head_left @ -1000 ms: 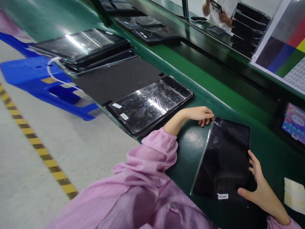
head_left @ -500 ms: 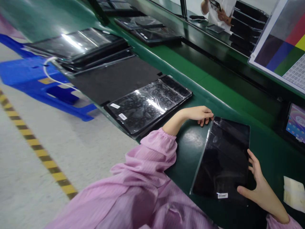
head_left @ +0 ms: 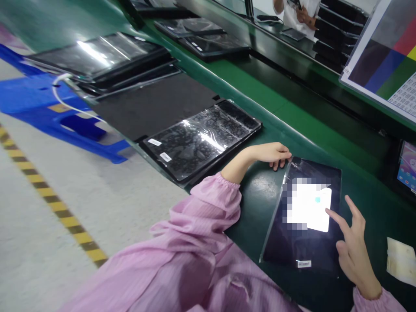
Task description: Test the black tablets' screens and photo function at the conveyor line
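Observation:
A black tablet (head_left: 300,247) in clear film lies face up on the green table, a small barcode label near its lower edge. Its screen is lit, showing a white panel that is partly pixelated. At the tablet's upper left corner is my left hand (head_left: 274,155), its fingers loosely bent and one fingertip against the corner; it grasps nothing visible. My right hand (head_left: 355,242) hovers over the right edge, holding nothing. Its fingers are spread, with the pointing finger at the white panel; whether it presses the glass I cannot tell.
Film-covered tablets (head_left: 203,141) lie to the left beside a dark mat (head_left: 156,102); more are stacked (head_left: 107,58) beyond. A blue stool (head_left: 65,117) stands below the table's edge. At right are a pale pad (head_left: 401,260), another lit tablet (head_left: 407,167) and a colour chart (head_left: 383,65). A person (head_left: 300,19) works behind.
The tablet's dark screen has lit up with a white panel. My right hand has left the tablet's right edge and stretched a finger over the screen. My left hand stays at the corner.

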